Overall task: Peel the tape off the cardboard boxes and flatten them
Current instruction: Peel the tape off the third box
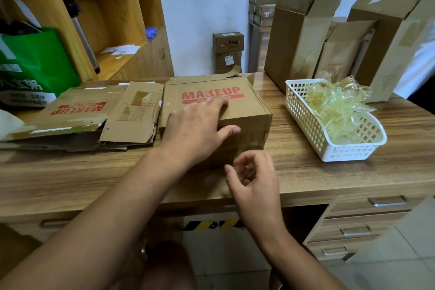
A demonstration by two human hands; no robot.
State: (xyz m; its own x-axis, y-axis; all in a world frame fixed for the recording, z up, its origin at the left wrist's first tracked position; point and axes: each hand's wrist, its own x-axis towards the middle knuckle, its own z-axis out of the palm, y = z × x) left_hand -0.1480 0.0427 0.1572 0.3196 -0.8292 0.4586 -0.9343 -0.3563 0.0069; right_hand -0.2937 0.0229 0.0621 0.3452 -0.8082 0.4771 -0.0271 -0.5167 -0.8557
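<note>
Spanning the view was a wooden desk (353, 179), and you faced its near edge. At its far right corner stood tall open cartons (299, 37). Along the left edge lay a stack of flattened boxes (77, 110). In the middle sat the box printed MAKEUP (244, 106), not yet flattened, its back toward the far edge and its front face turned toward you. Just right of it, apart, sat a white basket (303, 115) heaped with balled-up clear tape (336, 110). Your left hand (197, 125) lay spread flat on the box top, thumb reaching over the front edge, seemingly steadying it. Your right hand (254, 179) hovered low before that front face, fingers loosely curled; blur hid whether they pinched anything. The face lay just beyond the right hand, the nearer one, so any peeling there probably fell to it.
</note>
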